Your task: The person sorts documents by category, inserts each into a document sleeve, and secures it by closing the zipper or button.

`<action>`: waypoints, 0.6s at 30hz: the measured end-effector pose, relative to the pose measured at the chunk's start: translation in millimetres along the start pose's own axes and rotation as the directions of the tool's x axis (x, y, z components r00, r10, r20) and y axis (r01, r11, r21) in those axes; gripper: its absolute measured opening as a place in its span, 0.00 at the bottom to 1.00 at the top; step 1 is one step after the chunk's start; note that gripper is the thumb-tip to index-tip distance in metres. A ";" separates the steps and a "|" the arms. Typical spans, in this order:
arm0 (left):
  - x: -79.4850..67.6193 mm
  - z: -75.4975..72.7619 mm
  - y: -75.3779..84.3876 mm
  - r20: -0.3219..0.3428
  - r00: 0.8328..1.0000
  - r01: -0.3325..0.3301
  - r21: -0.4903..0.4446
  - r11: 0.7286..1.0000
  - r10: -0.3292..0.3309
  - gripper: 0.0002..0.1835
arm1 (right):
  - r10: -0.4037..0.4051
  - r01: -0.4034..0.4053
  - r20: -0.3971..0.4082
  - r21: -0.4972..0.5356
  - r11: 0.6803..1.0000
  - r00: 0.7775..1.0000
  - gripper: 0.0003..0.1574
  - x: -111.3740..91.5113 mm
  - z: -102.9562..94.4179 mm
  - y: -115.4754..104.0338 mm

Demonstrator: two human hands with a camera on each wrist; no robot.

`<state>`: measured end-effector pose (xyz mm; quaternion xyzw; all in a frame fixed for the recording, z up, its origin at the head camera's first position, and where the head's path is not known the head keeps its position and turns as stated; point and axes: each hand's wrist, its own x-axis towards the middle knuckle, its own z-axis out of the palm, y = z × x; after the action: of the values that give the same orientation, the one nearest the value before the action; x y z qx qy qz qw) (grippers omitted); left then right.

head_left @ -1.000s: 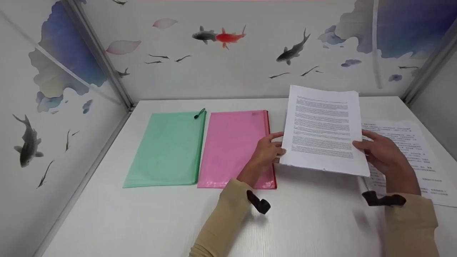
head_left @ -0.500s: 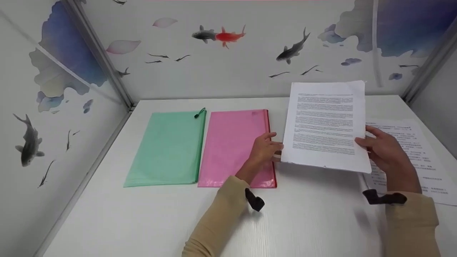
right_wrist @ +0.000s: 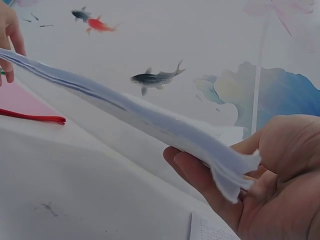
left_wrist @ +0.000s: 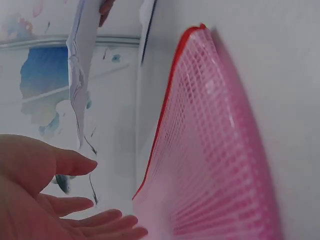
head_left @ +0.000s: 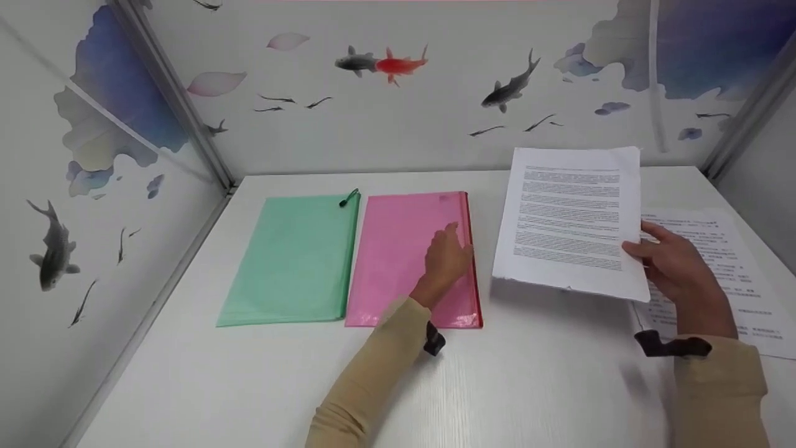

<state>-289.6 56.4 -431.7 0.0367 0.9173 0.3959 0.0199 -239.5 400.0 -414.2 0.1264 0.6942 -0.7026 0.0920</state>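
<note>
My right hand [head_left: 678,267] pinches the right edge of a stack of printed paper [head_left: 569,224], thumb on top and fingers beneath. The stack is held tilted above the table, and in the right wrist view several layered sheets [right_wrist: 125,107] show along its edge. Over the right part of a pink zip folder [head_left: 398,261] is my left hand [head_left: 446,258], holding nothing. Its fingers [left_wrist: 105,218] are extended and spread in the left wrist view, beside the folder's red zip edge. The pink folder lies flat on the table.
A green zip folder [head_left: 289,261] with a dark zip pull lies left of the pink one. More printed sheets [head_left: 715,267] lie on the table at the right, partly behind my right hand. White panels with painted fish [head_left: 510,84] enclose the back and sides of the white table [head_left: 205,379].
My left hand has let go of the paper stack's left edge and moved left over the pink folder. The right hand still holds the stack, shifted slightly right.
</note>
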 end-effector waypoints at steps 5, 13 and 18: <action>-0.9 3.4 4.5 0.057 0.993 0.084 0.258 0.962 -0.102 0.34 | -0.010 0.010 0.003 0.021 1.000 1.000 0.59 0.0 -1.5 0.2; -6.2 12.1 5.2 0.081 0.971 0.187 0.337 0.923 -0.226 0.47 | 0.004 -0.005 -0.008 -0.062 0.998 1.000 0.56 0.7 -3.0 2.2; -6.9 13.6 1.0 0.081 0.965 0.198 0.389 0.900 -0.248 0.48 | 0.013 -0.014 -0.009 -0.054 0.998 1.000 0.57 1.3 -4.1 1.2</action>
<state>-281.7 66.4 -440.2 -0.0402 0.9712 0.2040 0.1165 -240.2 404.1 -415.7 0.1315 0.7126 -0.6823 0.0973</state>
